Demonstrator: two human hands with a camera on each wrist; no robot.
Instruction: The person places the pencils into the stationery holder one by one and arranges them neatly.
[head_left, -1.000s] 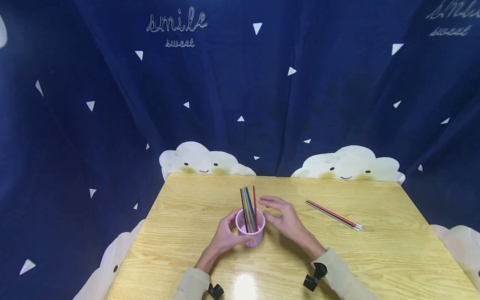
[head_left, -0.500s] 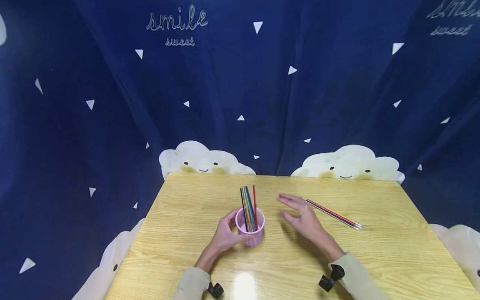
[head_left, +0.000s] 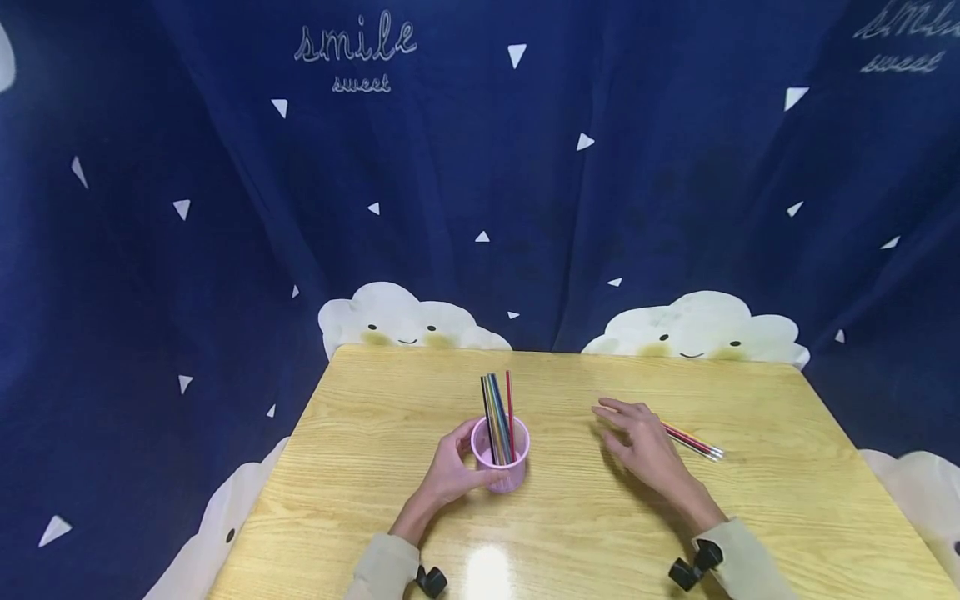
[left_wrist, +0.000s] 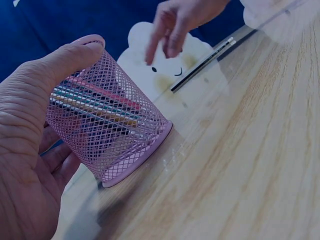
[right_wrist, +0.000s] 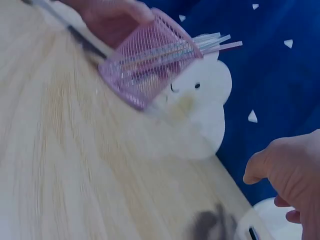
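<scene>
Thumb and fingers of my left hand [head_left: 452, 472] curl round a pink mesh pencil cup [left_wrist: 112, 110] that stands on the table. Several pencils [head_left: 497, 417] lean inside it, dark and blue ones together and a red one a little apart at the right. My right hand [head_left: 647, 443] hovers to the right of the cup with loosely spread fingers and nothing in them. Beside and partly behind that hand lie a few loose pencils [head_left: 693, 442], red, yellow and dark; their far ends are hidden by it in the head view.
The wooden table [head_left: 360, 400] ends at a dark blue curtain [head_left: 450, 167] printed with white clouds and triangles. A black wrist camera [head_left: 696, 565] is strapped at the right sleeve, another [head_left: 431, 581] at the left.
From beside the cup, my right hand has moved rightward to the loose pencils and now covers part of them. The left hand and the cup have stayed in place.
</scene>
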